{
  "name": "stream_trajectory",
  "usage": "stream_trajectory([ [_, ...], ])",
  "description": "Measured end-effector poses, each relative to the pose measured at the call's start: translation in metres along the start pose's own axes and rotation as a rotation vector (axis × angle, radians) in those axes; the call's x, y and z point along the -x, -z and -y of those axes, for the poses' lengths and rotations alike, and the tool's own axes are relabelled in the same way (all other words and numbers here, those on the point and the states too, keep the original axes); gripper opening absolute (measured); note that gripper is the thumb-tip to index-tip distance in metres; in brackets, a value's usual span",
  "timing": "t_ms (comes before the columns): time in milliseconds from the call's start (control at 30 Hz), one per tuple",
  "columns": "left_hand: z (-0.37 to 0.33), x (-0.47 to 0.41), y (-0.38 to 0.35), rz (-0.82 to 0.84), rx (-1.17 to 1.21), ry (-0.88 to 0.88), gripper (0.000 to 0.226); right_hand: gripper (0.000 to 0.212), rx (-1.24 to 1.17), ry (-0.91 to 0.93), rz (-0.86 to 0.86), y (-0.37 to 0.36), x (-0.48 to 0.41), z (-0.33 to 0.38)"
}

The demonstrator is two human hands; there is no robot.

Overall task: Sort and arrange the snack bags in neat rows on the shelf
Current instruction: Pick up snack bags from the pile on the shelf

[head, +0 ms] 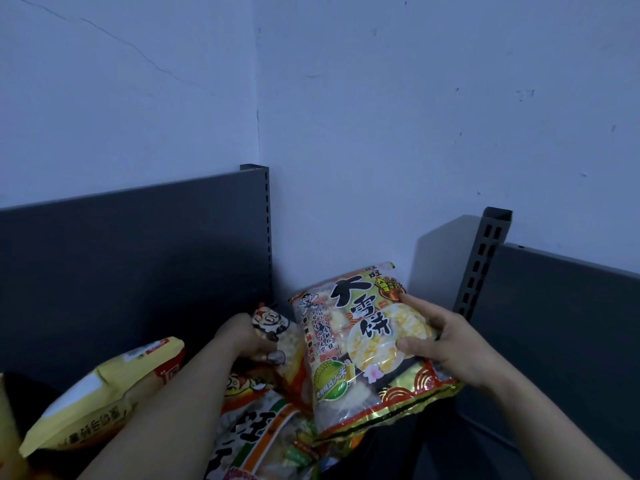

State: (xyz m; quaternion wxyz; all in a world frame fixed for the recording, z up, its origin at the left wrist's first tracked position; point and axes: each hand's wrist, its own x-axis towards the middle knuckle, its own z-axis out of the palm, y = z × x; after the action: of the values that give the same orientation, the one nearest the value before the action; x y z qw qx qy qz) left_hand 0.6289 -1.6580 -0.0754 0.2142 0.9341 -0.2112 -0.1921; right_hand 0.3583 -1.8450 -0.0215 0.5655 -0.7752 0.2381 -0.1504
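A pale plaster wall (381, 98), matte and finely cracked, fills the upper half of the view and folds into a corner. Below it stand two flat, dark grey metal back panels of the shelf: the left panel (131, 258) long and smooth, the right panel (561, 323) angled away from it. Each ends in a narrow upright, the left upright (266, 216) with a row of small slots and the right upright (481, 268) a box-section post with paired rectangular slots.

The snack bags lie crowded low in the corner between the panels. The biggest in view is the rice cracker bag (360, 348), a glossy, crinkled plastic pillow with gold-edged seams, bold black characters and a clear round window showing pale discs. It is tilted, and its lower edge overlaps the pile. Left of it lies a yellow bag (100, 396), puffy, with a folded, creased end. Beneath the forearms sits a striped bag (256, 431) with orange and green bands and black lettering. A cartoon-face bag (273, 327) rises between the two hands.

The right grip (446, 344), a bare hand, clasps the rice cracker bag's right edge, thumb pressed on the front and forefinger along the upper side. The left grip (242, 337), also bare, is curled tight round the top of the cartoon-face bag.
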Motion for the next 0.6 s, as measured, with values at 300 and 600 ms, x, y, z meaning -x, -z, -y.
stream_trajectory([
  [300, -0.026, 0.044, 0.069, -0.606, 0.042, -0.217, 0.037, 0.075, 0.017, 0.039, 0.013, 0.0, 0.002, 0.006],
  [600, 0.023, 0.13, 0.134, -0.975, 0.151, -0.145, 0.043, 0.077, 0.137, 0.076, 0.1, -0.023, -0.034, 0.024],
])
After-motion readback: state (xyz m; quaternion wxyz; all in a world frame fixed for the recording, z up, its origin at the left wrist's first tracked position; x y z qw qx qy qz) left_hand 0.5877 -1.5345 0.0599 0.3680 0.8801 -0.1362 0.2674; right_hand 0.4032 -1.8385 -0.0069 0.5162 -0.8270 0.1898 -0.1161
